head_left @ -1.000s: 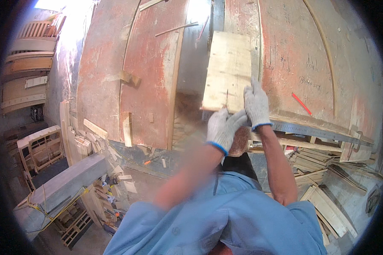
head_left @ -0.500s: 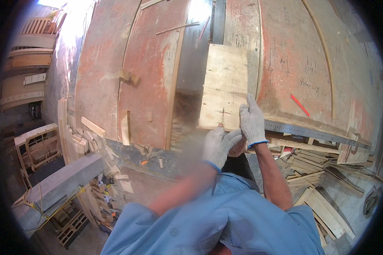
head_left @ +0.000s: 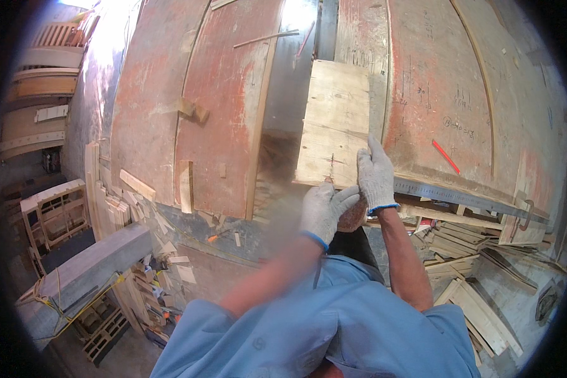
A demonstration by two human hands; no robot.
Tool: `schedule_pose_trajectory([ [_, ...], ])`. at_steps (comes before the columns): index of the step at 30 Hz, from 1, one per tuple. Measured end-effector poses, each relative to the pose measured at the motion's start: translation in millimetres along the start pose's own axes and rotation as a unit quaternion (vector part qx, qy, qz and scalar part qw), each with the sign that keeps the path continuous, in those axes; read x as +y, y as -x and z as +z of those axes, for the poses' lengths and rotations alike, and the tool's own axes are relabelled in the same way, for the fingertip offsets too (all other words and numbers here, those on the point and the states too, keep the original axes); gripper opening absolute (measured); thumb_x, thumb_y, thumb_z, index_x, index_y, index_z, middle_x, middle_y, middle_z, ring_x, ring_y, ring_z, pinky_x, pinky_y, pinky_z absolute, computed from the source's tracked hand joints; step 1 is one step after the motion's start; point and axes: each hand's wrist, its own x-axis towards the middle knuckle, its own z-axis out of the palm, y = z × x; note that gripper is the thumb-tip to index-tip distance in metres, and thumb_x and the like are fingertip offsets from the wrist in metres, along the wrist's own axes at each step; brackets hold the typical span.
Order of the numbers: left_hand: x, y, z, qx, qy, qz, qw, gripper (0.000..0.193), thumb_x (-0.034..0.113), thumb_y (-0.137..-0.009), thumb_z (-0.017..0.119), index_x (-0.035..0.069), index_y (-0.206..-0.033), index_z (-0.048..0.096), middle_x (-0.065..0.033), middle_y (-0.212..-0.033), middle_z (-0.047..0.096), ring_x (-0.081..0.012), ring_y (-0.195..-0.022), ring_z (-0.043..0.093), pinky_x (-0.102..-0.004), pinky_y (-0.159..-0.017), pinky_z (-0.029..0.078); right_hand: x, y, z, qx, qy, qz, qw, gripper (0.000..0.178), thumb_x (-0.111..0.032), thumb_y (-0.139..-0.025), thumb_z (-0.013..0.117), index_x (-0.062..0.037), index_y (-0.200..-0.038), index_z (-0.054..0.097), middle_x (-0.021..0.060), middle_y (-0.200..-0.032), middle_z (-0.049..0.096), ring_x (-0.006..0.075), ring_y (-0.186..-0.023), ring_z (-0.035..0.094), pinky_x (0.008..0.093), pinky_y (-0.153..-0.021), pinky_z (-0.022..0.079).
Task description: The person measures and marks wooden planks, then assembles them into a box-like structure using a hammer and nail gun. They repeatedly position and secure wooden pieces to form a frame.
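A pale plywood board (head_left: pixel 335 120) lies on the work surface in front of me, with a dark pencilled mark and a reddish line near its near edge. My left hand (head_left: pixel 323 213), in a white knit glove with a blue cuff, is closed at that near edge, fingertips on the board. My right hand (head_left: pixel 377 175), gloved the same way, lies flat along the board's right side with its fingers stretched forward. A brownish rounded thing (head_left: pixel 353 216) shows partly below the hands; I cannot tell what it is.
Large worn reddish panels (head_left: pixel 227 113) flank a dark gap (head_left: pixel 283 116). A metal rule strip (head_left: pixel 466 196) runs along the right panel's near edge, below a red strip (head_left: pixel 446 157). Small wood offcuts (head_left: pixel 186 187) lie at left. Scrap slats (head_left: pixel 453 242) pile up at right, near a grey beam (head_left: pixel 97 268) opposite.
The plywood board has slid slightly forward, away from me. Both hands have moved a little with it, keeping their places at its near edge and right side.
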Motion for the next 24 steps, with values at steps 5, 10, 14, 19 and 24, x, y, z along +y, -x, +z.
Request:
schedule_pose_trajectory([
  [5,10.1,-5.6,4.1,0.054,-0.153,0.103,0.981,0.026,0.022,-0.100,0.056,0.005,-0.108,0.075,-0.0206,-0.095,0.069,-0.0353,-0.089,0.067,-0.0440,-0.080,0.051,-8.2,-6.5,-4.0,-0.045,0.010,0.049,0.998,0.049,-0.026,-0.098,0.053,-0.0011,-0.140,0.056,0.0332,-0.101,0.067,0.0477,-0.097,0.066,0.0518,-0.087,0.050],
  [10,-22.4,-16.6,-1.1,0.035,0.063,0.071,0.995,0.025,0.019,-0.102,0.054,-0.001,-0.113,0.065,-0.0241,-0.105,0.066,-0.0399,-0.097,0.066,-0.0466,-0.085,0.054,-7.9,-13.0,-3.0,-0.019,-0.019,0.021,0.999,0.049,-0.026,-0.097,0.053,-0.0026,-0.140,0.057,0.0331,-0.095,0.066,0.0470,-0.092,0.066,0.0519,-0.084,0.050],
  [14,50.8,-26.7,6.6,-0.067,-0.259,-0.006,0.963,0.026,0.011,-0.108,0.040,-0.013,-0.118,0.046,-0.0326,-0.123,0.059,-0.0445,-0.113,0.066,-0.0483,-0.094,0.060,-6.3,-27.6,-3.0,-0.033,0.025,0.045,0.998,0.049,-0.025,-0.098,0.057,0.0015,-0.139,0.058,0.0250,-0.097,0.069,0.0334,-0.087,0.068,0.0400,-0.083,0.053],
  [19,55.6,-43.7,17.8,-0.007,-0.234,0.014,0.972,0.031,0.016,-0.104,0.052,-0.015,-0.108,0.057,-0.0297,-0.113,0.069,-0.0353,-0.111,0.069,-0.0425,-0.091,0.060,-4.0,-46.1,4.9,-0.008,0.023,0.027,0.999,0.049,-0.026,-0.098,0.055,-0.0035,-0.141,0.058,0.0307,-0.103,0.068,0.0433,-0.096,0.067,0.0470,-0.087,0.051],
  [24,71.9,-64.9,17.2,0.024,-0.432,0.015,0.901,0.039,0.032,-0.092,0.073,-0.003,-0.109,0.075,-0.0269,-0.103,0.072,-0.0389,-0.099,0.069,-0.0478,-0.084,0.052,1.5,-66.0,13.0,0.041,0.025,-0.012,0.999,0.048,-0.027,-0.098,0.054,-0.0050,-0.141,0.058,0.0332,-0.109,0.067,0.0471,-0.103,0.065,0.0503,-0.091,0.050],
])
